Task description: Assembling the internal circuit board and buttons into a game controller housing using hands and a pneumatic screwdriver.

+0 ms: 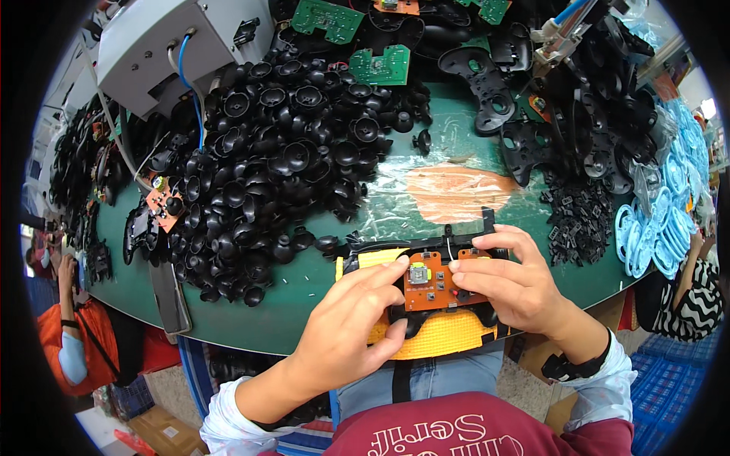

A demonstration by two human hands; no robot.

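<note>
Both hands, left hand (353,327) and right hand (508,280), on orange circuit board (435,285) over yellow-padded jig (441,334), black thumbstick caps (281,159) heaped on green worktop (304,296).

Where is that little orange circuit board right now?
In the head view, the orange circuit board sits low and centre at the table's near edge, on a black fixture over yellow padding, between the left hand and right hand.

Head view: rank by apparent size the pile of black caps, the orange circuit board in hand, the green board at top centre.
1. pile of black caps, by far largest.
2. orange circuit board and green board: they look alike; the orange one is nearer the camera and partly covered by fingers, so unranked.
</note>
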